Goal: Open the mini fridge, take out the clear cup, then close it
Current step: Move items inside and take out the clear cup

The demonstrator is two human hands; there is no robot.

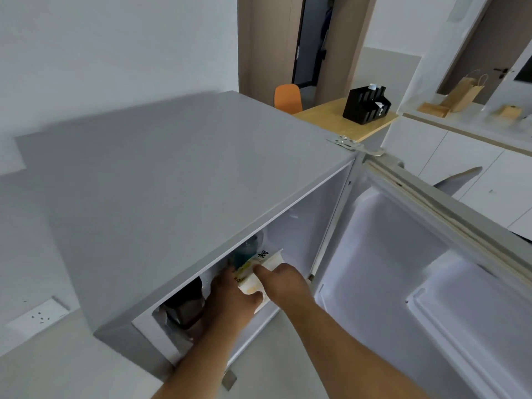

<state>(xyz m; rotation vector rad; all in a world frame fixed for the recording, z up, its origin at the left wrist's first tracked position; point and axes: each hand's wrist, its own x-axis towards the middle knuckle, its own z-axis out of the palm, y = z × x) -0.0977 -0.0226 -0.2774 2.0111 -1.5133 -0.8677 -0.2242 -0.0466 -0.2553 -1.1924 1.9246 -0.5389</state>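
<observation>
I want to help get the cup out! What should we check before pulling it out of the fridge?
1. Fridge door open wide: ok.
2. Left hand on the cup: ok.
3. Right hand on the cup: ok.
4. Cup upright: not ok, it looks tilted.
5. Blue bottle behind clear of the cup: cannot tell.
6. Dark container on the left out of the way: ok.

Soft, even daylight; the fridge interior (383, 254) glows bright, edges bow from the wide lens, slightly blurred throughout.
</observation>
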